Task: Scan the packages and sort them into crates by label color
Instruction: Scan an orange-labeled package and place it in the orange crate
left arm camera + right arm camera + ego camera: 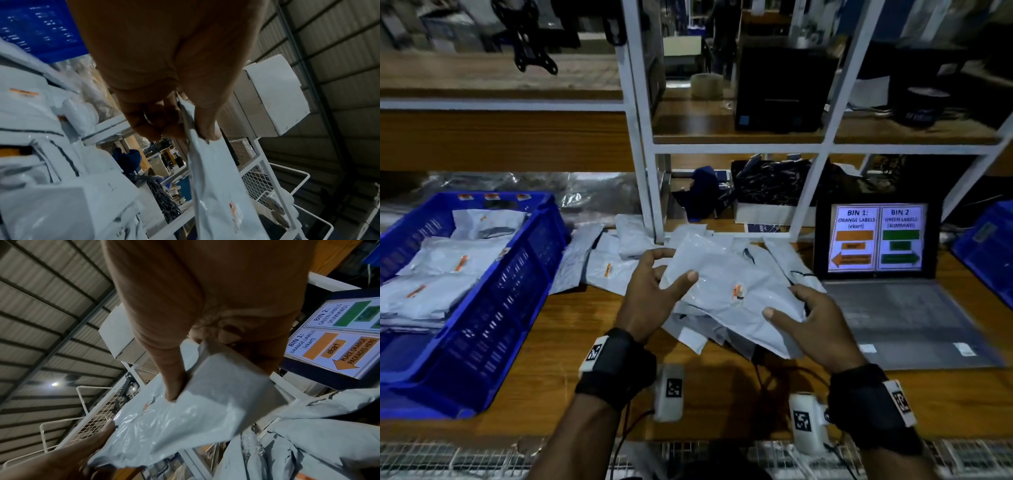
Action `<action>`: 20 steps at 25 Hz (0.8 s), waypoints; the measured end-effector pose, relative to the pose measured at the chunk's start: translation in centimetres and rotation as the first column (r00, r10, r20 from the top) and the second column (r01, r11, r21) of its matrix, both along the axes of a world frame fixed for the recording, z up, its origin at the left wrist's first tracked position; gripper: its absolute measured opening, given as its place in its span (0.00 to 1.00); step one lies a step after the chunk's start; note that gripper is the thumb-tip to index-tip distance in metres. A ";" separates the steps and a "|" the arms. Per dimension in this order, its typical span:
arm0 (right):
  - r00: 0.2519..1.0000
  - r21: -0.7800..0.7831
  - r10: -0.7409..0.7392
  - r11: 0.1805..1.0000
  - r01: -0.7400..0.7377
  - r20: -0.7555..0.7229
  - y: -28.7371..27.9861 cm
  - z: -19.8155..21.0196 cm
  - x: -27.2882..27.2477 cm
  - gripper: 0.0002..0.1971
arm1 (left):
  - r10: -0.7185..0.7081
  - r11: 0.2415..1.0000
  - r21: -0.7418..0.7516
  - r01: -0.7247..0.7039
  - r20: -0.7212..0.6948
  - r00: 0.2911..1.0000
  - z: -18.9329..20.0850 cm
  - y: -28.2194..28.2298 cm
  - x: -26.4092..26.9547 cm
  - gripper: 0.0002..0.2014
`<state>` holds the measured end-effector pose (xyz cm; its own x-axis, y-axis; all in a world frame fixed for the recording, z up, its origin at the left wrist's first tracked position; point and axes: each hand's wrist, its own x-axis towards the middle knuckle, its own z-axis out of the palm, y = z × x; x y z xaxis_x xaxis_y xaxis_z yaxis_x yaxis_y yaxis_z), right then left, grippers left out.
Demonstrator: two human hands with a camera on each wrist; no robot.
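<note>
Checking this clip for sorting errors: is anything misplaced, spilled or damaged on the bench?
Nothing stands out. The left hand and right hand hold a grey package with an orange label; the packages showing labels in the left blue crate are orange too, matching the laptop screen arrow.

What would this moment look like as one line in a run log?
left hand: grips package | right hand: grips package | package: orange label, above pile | left crate: orange-label packages
</note>
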<state>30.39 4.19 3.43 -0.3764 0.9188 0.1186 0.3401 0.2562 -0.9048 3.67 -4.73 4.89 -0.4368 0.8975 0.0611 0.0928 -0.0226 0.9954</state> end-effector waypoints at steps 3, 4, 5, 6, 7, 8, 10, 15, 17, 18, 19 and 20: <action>0.996 -0.032 0.084 0.996 -0.085 -0.017 0.9 -0.2 1.7 0.10 | 0.115 0.992 0.042 -0.118 0.063 0.991 -0.2 1.1 2.3 0.23; 0.995 -0.031 0.093 0.995 -0.094 -0.024 1.1 -0.2 2.1 0.09 | 0.143 0.988 0.048 -0.148 0.083 0.986 -0.3 1.4 2.8 0.23; 0.996 0.008 0.091 0.996 -0.091 -0.024 1.3 -0.1 2.4 0.08 | 0.170 0.983 0.055 -0.176 0.101 0.980 -0.5 1.7 3.3 0.23; 0.997 0.076 0.077 0.994 -0.075 -0.021 1.4 0.0 2.6 0.08 | 0.192 0.979 0.053 -0.199 0.111 0.975 -0.6 1.8 3.6 0.24; 0.998 0.163 0.060 0.985 -0.057 -0.014 1.4 0.2 2.7 0.11 | 0.213 0.975 0.036 -0.219 0.112 0.971 -0.8 2.1 3.8 0.27; 0.999 0.248 0.050 0.967 -0.048 -0.004 1.4 0.3 2.7 0.13 | 0.213 0.977 -0.004 -0.214 0.115 0.970 -0.8 2.3 3.9 0.32; 0.998 0.406 0.046 0.912 -0.062 0.051 1.1 0.7 2.0 0.13 | 0.162 0.980 -0.148 -0.135 0.192 0.968 -0.6 2.5 4.3 0.40; 0.965 0.502 0.079 0.842 -0.199 0.249 -0.7 0.9 0.3 0.10 | 0.009 0.994 -0.096 0.051 0.541 0.841 -0.3 2.9 5.2 0.34; 0.937 0.482 0.087 0.839 -0.251 0.337 -0.6 0.3 0.1 0.16 | 0.034 0.998 -0.057 -0.008 0.466 0.884 -0.5 2.7 4.7 0.18; 0.926 0.454 0.089 0.851 -0.262 0.367 -0.7 0.1 0.1 0.21 | 0.050 0.998 -0.055 -0.028 0.446 0.893 -0.7 2.7 4.2 0.16; 0.931 0.416 0.097 0.875 -0.248 0.351 -0.7 0.0 0.1 0.24 | 0.052 0.998 -0.050 -0.033 0.441 0.896 -1.1 2.7 3.6 0.16; 0.950 0.376 0.090 0.904 -0.204 0.299 -0.8 0.0 -0.1 0.25 | 0.041 0.999 -0.041 -0.025 0.442 0.896 -1.1 2.6 3.1 0.17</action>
